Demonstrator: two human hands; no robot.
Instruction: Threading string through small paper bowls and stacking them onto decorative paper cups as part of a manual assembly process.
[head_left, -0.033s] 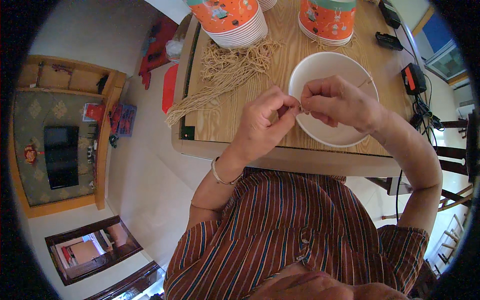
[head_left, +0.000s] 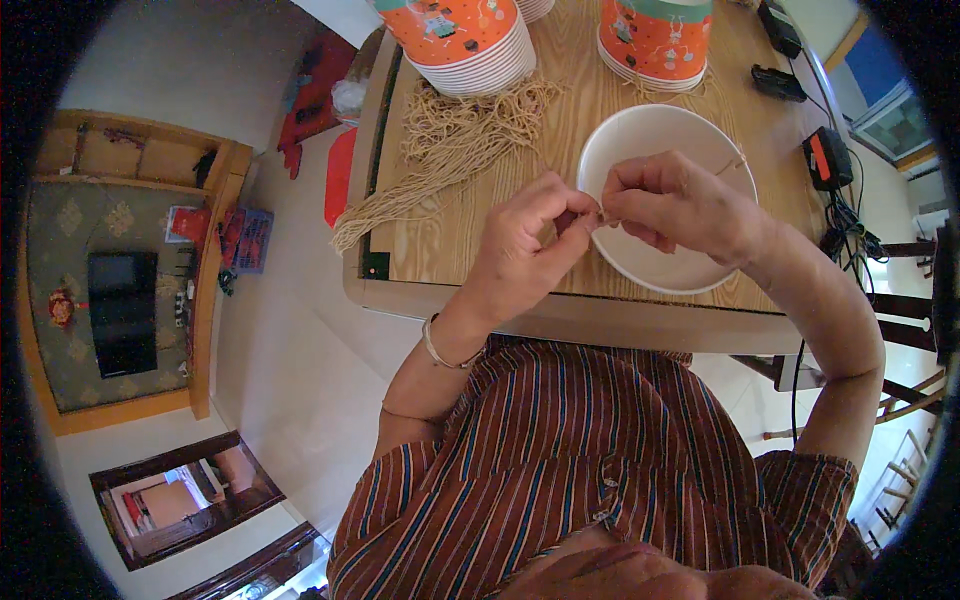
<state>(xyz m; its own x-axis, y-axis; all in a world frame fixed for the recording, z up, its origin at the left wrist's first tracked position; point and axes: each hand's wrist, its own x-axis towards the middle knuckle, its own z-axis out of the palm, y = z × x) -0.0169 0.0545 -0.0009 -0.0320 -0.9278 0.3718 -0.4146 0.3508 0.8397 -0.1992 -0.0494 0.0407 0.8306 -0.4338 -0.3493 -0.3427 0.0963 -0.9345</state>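
Observation:
My left hand [head_left: 535,240] and my right hand [head_left: 680,200] meet at the near-left rim of a white paper tub [head_left: 690,265]. Both pinch a short bit of beige string [head_left: 602,214] at that rim; the fingers hide most of it. Another piece of string [head_left: 735,162] is fastened at the tub's right rim. The tub's inside faces up toward me, and my right hand is over its opening. A loose bundle of beige strings [head_left: 460,150] lies to the left of my hands, its straight ends reaching the table's left edge.
A stack of orange patterned paper tubs [head_left: 460,45] stands at the far left of the wooden table [head_left: 570,90], with another orange tub [head_left: 655,45] farther right. Black adapters, one with an orange label [head_left: 828,158], and tangled cables [head_left: 850,235] lie along the right edge.

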